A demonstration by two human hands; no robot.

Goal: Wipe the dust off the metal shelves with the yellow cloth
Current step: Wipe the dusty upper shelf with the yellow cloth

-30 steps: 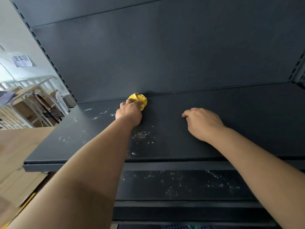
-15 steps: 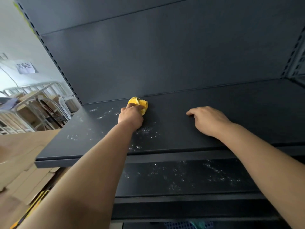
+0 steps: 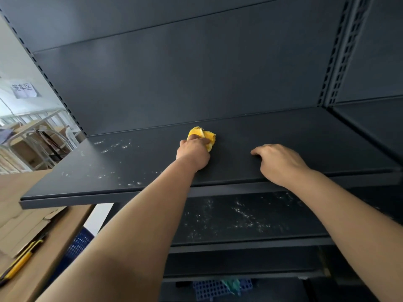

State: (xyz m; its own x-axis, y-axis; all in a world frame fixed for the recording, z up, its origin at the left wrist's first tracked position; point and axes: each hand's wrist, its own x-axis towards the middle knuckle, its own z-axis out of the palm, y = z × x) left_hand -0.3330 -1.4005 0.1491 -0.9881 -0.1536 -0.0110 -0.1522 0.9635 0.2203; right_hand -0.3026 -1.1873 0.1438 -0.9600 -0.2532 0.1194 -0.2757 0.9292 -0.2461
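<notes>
My left hand [image 3: 193, 152] presses a bunched yellow cloth [image 3: 204, 136] onto the upper dark metal shelf [image 3: 305, 136], near its back edge at the middle. White dust specks lie on the shelf's left part [image 3: 113, 144] and near its front edge. My right hand [image 3: 277, 162] rests flat on the same shelf to the right of the cloth, fingers loosely curled, holding nothing. The lower shelf [image 3: 239, 216] below also carries scattered white dust.
A slotted upright [image 3: 340, 51] stands at the right, with another shelf bay beyond it. Cardboard [image 3: 26, 221] and a yellow utility knife [image 3: 19, 262] lie on a wooden table at the left. Blue baskets [image 3: 218, 288] sit below. Metal carts [image 3: 32, 136] stand far left.
My left hand and the cloth have slid to the right along the shelf's back, away from the dusty left part. My view has shifted left and downward, showing more of the table.
</notes>
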